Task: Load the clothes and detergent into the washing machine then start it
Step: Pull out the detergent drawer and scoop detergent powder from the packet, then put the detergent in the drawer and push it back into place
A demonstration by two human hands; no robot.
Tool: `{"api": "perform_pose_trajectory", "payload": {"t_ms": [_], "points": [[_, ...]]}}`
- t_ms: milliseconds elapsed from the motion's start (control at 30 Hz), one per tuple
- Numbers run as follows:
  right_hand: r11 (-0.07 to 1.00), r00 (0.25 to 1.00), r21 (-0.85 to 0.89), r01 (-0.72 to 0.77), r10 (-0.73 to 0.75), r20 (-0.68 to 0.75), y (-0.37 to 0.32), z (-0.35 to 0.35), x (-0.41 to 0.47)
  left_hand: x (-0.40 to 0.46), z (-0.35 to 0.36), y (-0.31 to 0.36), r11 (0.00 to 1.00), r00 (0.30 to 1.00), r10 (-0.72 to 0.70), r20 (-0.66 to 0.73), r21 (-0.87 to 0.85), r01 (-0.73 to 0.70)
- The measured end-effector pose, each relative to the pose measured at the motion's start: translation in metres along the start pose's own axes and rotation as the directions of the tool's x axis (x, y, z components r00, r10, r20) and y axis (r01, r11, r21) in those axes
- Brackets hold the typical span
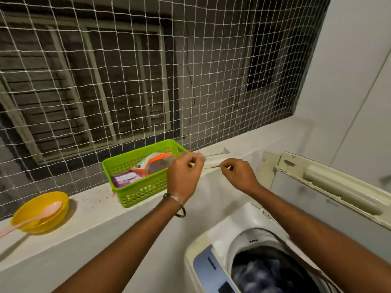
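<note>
My left hand (184, 172) and my right hand (237, 174) hover over the ledge beside a green basket (135, 193). Both have their fingertips pinched. A small pale piece (212, 160) stretches between them, too blurred to tell what it is. In the basket lie an orange and white detergent packet (156, 163) and a purple packet (124, 178). Below at the right is the top-loading washing machine (220, 233). Its lid (338, 187) stands open, and dark blue clothes (264, 275) lie in the drum.
A yellow bowl (53, 197) with a pink spoon (40, 214) sits on the white ledge (88, 218) at the left. White netting (190, 81) closes off the opening behind the ledge. A white wall rises at the right.
</note>
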State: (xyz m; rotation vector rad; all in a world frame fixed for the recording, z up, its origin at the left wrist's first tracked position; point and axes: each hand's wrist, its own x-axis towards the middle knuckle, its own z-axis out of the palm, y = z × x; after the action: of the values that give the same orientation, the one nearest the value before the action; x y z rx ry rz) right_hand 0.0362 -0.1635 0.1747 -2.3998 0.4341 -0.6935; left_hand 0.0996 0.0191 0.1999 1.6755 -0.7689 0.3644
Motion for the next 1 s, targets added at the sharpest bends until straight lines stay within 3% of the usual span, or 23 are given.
{"api": "perform_pose_trajectory", "payload": {"t_ms": [200,367,633,767,1000], "points": [[0.982,0.983,-0.047,-0.181,0.181,0.000,0.036,-0.013,0.017,0.010,0.063,-0.022,0.965,0.927,-0.260,0.270,0.043,0.258],[0.954,0.952,0.039,-0.297,0.294,0.081,0.054,-0.011,0.036,0.023,0.082,-0.046,0.887,0.864,-0.461,0.202,0.133,0.442],[0.843,0.872,0.239,-0.481,0.433,0.228,0.063,0.019,0.078,0.043,0.097,-0.074,0.845,0.816,-0.534,0.220,0.155,0.511],[0.792,0.857,0.327,-0.515,0.473,0.204,0.066,0.031,0.084,0.049,0.102,-0.086,0.830,0.764,-0.556,0.327,0.173,0.530],[0.666,0.849,0.567,-0.485,0.514,0.122,0.077,0.022,0.071,0.044,0.111,-0.084,0.851,0.782,-0.517,0.348,0.111,0.513]]}}
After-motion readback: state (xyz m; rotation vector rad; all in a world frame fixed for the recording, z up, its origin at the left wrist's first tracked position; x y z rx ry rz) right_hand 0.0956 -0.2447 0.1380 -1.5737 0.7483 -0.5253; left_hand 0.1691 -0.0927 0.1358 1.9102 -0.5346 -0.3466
